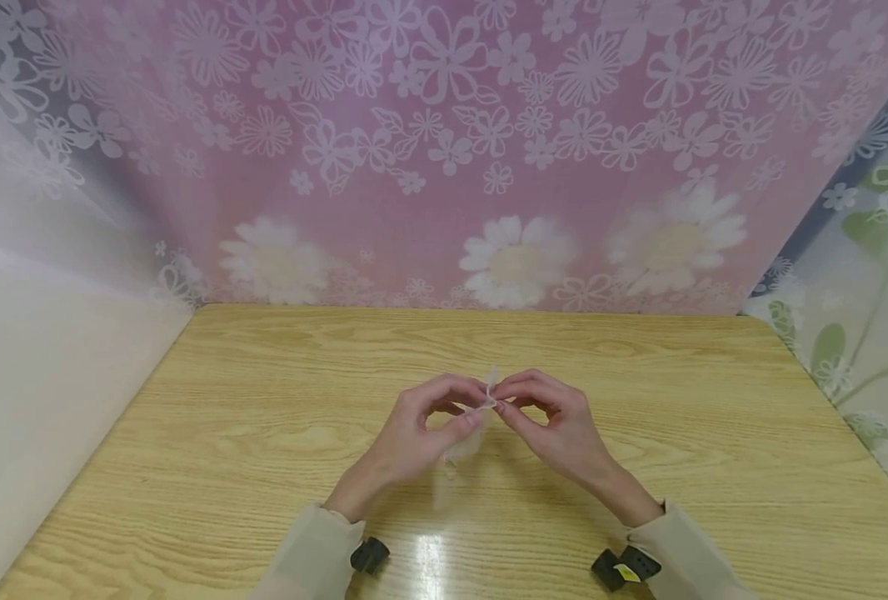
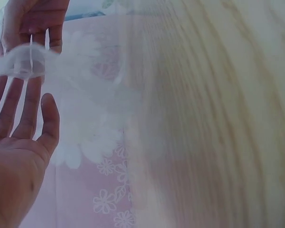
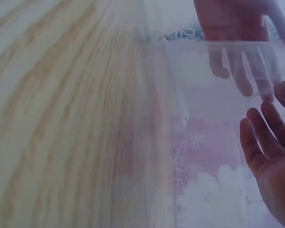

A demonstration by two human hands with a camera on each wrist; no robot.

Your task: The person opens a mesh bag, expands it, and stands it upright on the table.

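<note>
1. Background: I face a pink flowered curtain (image 1: 384,167) behind the table, with a pale sheet (image 1: 47,350) along the left side and a leaf-patterned cloth (image 1: 856,358) along the right. Together they appear to screen off the work area.

2. Surface: The wood-grain table (image 1: 226,400) lies beneath both hands. The hands work above it, presumably so that the material can hang freely.

3. Sleeves: The left sleeve (image 1: 305,554) and right sleeve (image 1: 695,554) end at the wrists, which leaves both hands uncovered.

4. Left hand (image 1: 417,437): Nearly closed at the tips; thumb and forefinger pinch the plastic film, with a gap between them further back. This likely steadies one side.

5. Right hand (image 1: 560,429): Closed at the tips in the same way, thumb and forefinger pinching the film just beside the left fingertips. The matched grips probably allow fine control of a thin edge.

6. Plastic film (image 1: 470,443): Clear and limp, located between the two hands, with a peak above the fingertips and a loose part hanging below the left hand. Whether it is a bag or a single sheet, I cannot tell.

7. Wrist units: A black block (image 1: 370,555) sits at the left cuff and a black pair (image 1: 624,569) at the right, apparently placed to face the handwork.
</note>
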